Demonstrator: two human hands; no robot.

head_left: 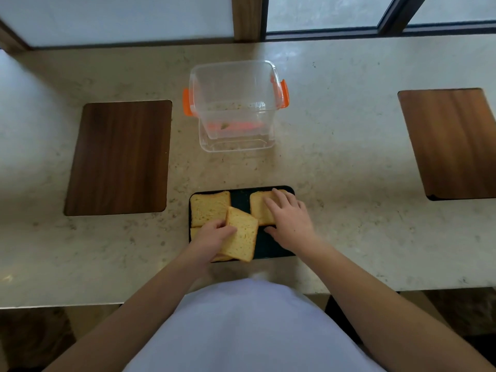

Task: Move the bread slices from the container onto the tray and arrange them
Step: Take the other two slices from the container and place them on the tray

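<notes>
A black tray lies on the counter near its front edge. One bread slice lies flat in its far left corner. Another slice lies in the far right corner, with my right hand spread flat on it. My left hand grips a tilted slice over the tray's middle, and under it the edges of more bread show at the near left. The clear plastic container with orange latches stands behind the tray and holds only crumbs.
Two dark wooden boards are set on the stone counter, one at the left and one at the right. A window frame runs along the back. The counter's front edge is just below the tray.
</notes>
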